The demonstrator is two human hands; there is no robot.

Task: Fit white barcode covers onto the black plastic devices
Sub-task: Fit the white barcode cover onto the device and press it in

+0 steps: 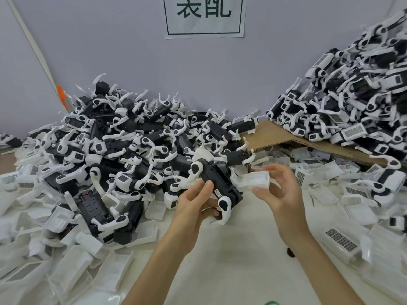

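My left hand (196, 202) grips a black plastic device (217, 176) with white arms, held tilted above the table in the centre of view. Just right of it, my right hand (279, 190) pinches a white cover (256, 180) between thumb and fingers, its hollow side facing me. The cover sits close to the device's right side, a small gap between them. A big heap of uncovered black devices (123, 146) lies behind and to the left.
A pile of devices with white covers fitted (356, 102) rises at the right, resting on a cardboard sheet (277, 133). Loose white covers (72, 260) litter the table on both sides, some showing barcodes (341, 239). A paper sign (203, 16) hangs on the back wall.
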